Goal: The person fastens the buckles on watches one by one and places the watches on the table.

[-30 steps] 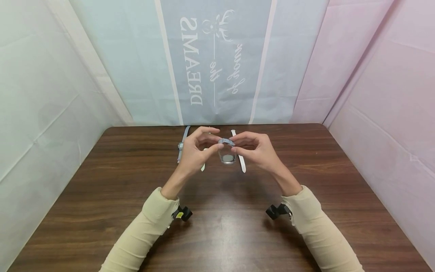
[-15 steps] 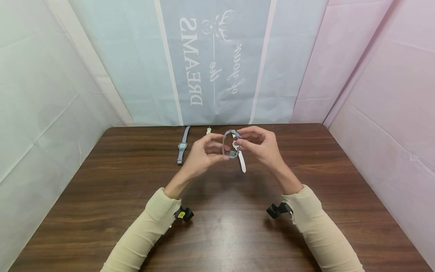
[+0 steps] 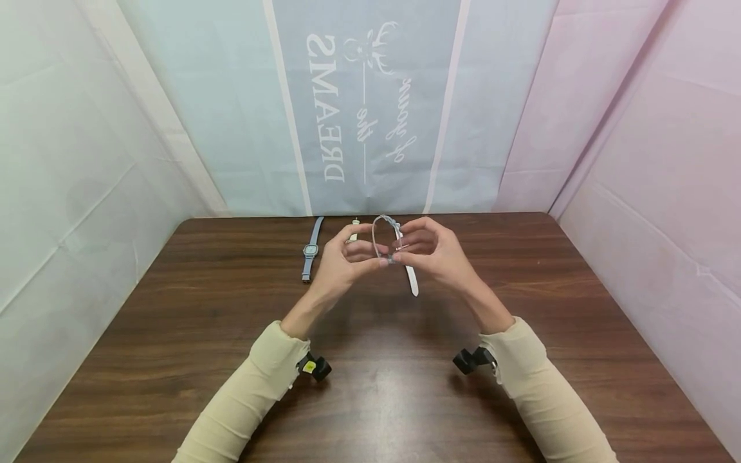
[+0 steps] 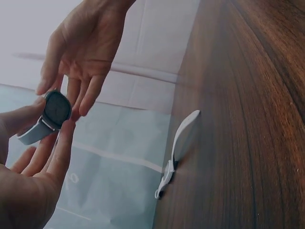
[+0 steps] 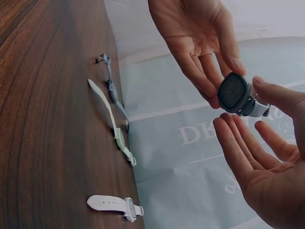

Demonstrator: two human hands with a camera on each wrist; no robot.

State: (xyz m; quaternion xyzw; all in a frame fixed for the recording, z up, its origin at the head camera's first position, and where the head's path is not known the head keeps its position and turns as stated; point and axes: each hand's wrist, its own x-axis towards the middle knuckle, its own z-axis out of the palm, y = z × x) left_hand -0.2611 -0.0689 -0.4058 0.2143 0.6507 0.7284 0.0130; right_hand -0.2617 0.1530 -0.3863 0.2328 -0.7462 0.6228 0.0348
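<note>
A wristwatch [image 5: 232, 93] with a dark rounded-square face and a pale blue-grey strap closed into a loop is held up above the table. My left hand [image 3: 338, 263] pinches its case from one side, thumb at the lower edge. From the other side my right hand [image 3: 442, 257] grips the same watch between thumb and fingers. In the left wrist view the face [image 4: 58, 109] is turned toward the camera, and the strap loops behind it. Beyond the right hand a white watch [image 3: 412, 281] lies flat, partly hidden by the fingers.
On the brown wooden table [image 3: 382, 386], a blue watch [image 3: 310, 251] lies stretched out left of my hands. Beside it is a pale cream-green watch [image 5: 113, 121], mostly covered by my left hand in the head view. A printed cloth [image 3: 365, 116] hangs behind the table's far edge.
The watch has been turned in the hands: its loop now stands upright with the case low. The left fingers shifted to its side, and the right hand moved slightly down to the case.
</note>
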